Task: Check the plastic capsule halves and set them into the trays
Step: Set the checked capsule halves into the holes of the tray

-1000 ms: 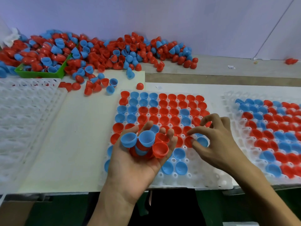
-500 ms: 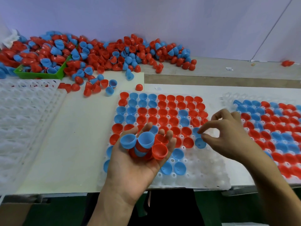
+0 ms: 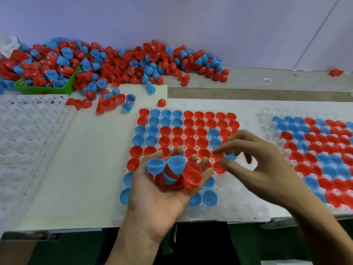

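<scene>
No text, label, brand, number or sign can be read anywhere in the view. A small white scrap (image 3: 267,79) lies on the bench at about two o'clock, but whatever it may carry is too small to make out.

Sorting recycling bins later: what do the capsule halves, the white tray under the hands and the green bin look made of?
Capsule halves: thin rigid plastic, smooth and semi-glossy, judging by soft highlights inside the cups. White tray: translucent, milky plastic, probably thin moulded sheet; the pockets show through. Green bin: opaque plastic, apparently stiff with straight walls; finish hard to judge at this distance.
</scene>
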